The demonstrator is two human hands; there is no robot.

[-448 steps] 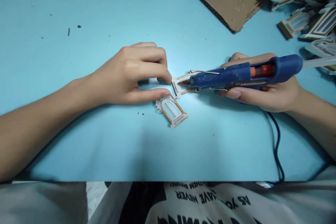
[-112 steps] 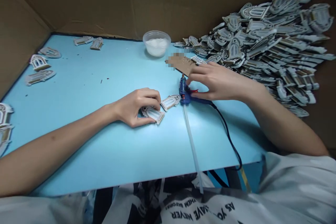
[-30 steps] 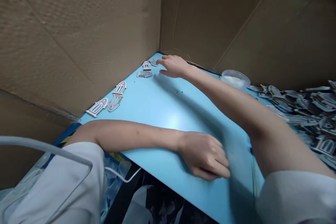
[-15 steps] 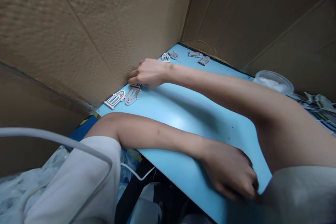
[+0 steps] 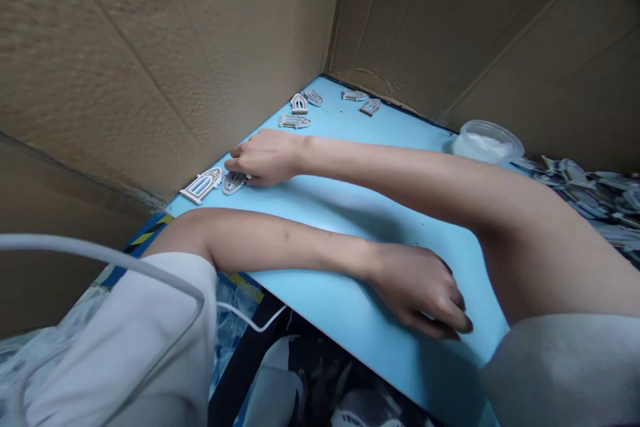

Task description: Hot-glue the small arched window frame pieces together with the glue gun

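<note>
My right hand (image 5: 265, 157) reaches across to the table's left edge, its fingers closed at a small arched window-shaped piece (image 5: 233, 183) that they partly cover. Just left of it lies a larger white and gold arched piece (image 5: 202, 185). Nearer the body, my left hand (image 5: 423, 290) is over the right part of the blue table (image 5: 320, 300), palm down with curled fingers. What it holds, if anything, is hidden. My arms extend in opposite directions, the left one nearer the body.
More arched pieces (image 5: 295, 121) lie toward the far corner. A clear round tub (image 5: 487, 141) with white contents stands at the right, beside a heap of pieces (image 5: 590, 190). Cardboard walls (image 5: 240, 33) border the table. A white cable (image 5: 100, 250) crosses the lower left.
The view has shifted, uncovering an arched piece beyond my right wrist. My right hand has moved nearer over the small piece at the left edge. My left hand appears slightly higher above the table.
</note>
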